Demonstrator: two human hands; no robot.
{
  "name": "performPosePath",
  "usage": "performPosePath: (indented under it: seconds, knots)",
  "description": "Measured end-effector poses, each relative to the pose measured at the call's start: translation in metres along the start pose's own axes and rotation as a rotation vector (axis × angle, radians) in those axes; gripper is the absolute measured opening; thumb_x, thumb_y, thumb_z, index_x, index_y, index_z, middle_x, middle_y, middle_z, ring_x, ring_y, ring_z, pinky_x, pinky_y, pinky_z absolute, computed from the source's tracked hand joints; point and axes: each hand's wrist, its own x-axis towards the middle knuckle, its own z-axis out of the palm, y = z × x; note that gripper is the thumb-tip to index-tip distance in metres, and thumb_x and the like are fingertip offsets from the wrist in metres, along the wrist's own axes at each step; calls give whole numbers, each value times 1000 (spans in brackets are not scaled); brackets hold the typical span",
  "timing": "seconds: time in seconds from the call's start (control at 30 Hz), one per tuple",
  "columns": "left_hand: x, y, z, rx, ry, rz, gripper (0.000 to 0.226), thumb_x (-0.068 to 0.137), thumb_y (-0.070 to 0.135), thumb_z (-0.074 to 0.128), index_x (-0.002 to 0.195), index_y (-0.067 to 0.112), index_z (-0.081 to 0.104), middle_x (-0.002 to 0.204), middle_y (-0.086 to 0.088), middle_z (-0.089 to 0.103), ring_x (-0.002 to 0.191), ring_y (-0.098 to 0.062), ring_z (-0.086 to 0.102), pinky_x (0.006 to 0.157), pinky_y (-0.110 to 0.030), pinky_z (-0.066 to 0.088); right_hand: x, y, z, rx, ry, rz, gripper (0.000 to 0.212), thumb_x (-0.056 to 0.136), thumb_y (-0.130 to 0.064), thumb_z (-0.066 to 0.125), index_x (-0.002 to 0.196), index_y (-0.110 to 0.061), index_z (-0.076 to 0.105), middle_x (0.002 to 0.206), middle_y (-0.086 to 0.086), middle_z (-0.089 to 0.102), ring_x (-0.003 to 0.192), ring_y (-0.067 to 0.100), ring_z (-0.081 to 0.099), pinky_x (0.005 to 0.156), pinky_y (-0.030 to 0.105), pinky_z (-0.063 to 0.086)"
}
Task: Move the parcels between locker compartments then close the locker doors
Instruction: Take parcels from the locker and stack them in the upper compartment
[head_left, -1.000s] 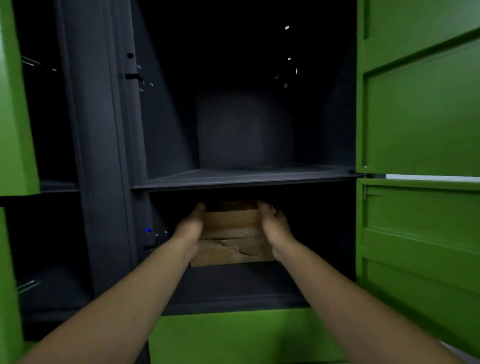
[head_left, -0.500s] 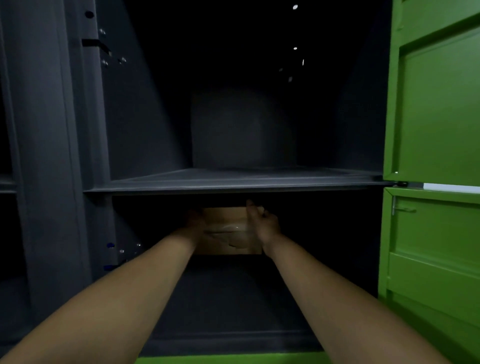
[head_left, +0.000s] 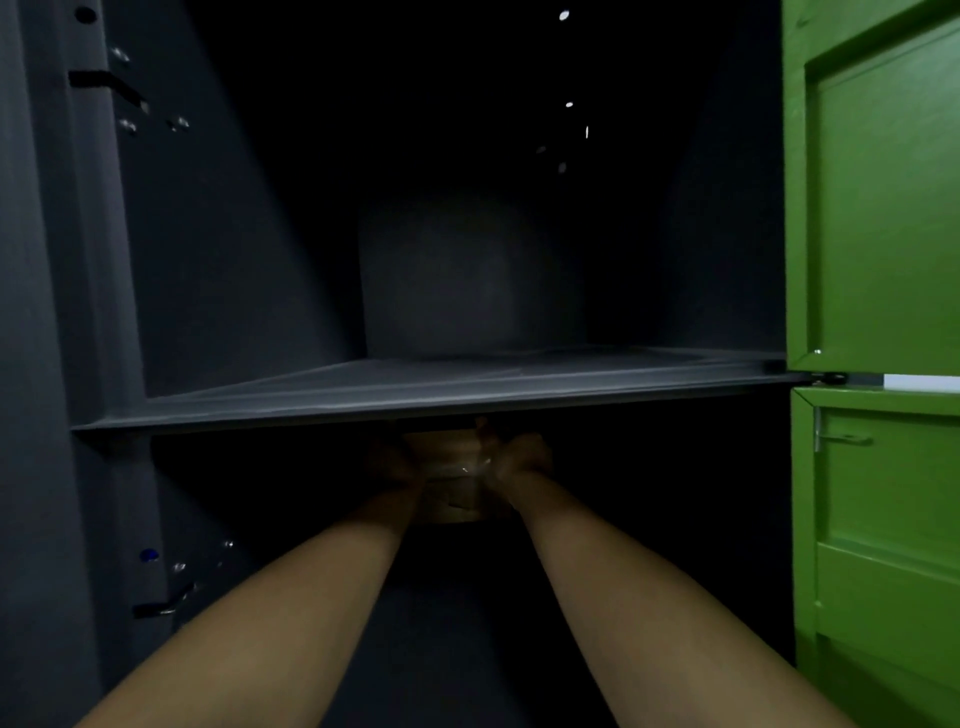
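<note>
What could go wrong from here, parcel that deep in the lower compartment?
1. The parcel is held close under the shelf; any lift could jam knuckles or box against it.
2. It is dark back there: the left hand and right hand are barely visible, so a slipping grip may go unnoticed.
3. The lower green door stands open at the right; the right arm could catch it while pulling out.

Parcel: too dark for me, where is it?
The parcel is mid head view, in the lower compartment under the shelf, held between left hand and right hand.
</note>
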Motion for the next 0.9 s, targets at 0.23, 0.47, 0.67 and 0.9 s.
performPosePath:
  seconds: [0.23, 0.47, 0.67, 0.9]
  knots:
    - [-9, -7, 0, 65, 120, 88, 46, 111, 6, 47, 156, -5, 40, 165, -28, 35, 155, -39, 33, 127, -36, 17, 5, -5, 10, -90, -3, -87, 68, 99, -65, 49, 145, -16, 61, 156, 12, 53, 146, 32, 47, 120, 43, 38]
    - [-22, 6, -12, 85, 83, 81, 47, 113, 10, 43, 157, -6, 39, 164, -27, 38, 152, -38, 38, 124, -39, 23, -5, 0, -7, 60, -5, -1, 50, 101, -36, 65, 135, 1, 65, 139, 22, 65, 129, 36, 63, 106, 39, 51]
    - [-69, 34, -42, 23, 96, 110, 44, 108, 8, 49, 150, -7, 51, 158, -27, 48, 146, -41, 46, 118, -39, 34, -30, 0, -32, 178, -15, 26, 53, 84, -28, 65, 126, 6, 66, 126, 27, 71, 114, 43, 70, 98, 54, 58]
    - [-165, 58, -98, 294, -14, 159, 40, 109, 19, 49, 142, 1, 60, 146, -23, 61, 133, -40, 59, 99, -33, 47, -123, -22, -72, -72, -60, -121, 43, 106, -30, 51, 141, -6, 60, 141, 19, 63, 128, 38, 61, 101, 34, 50]
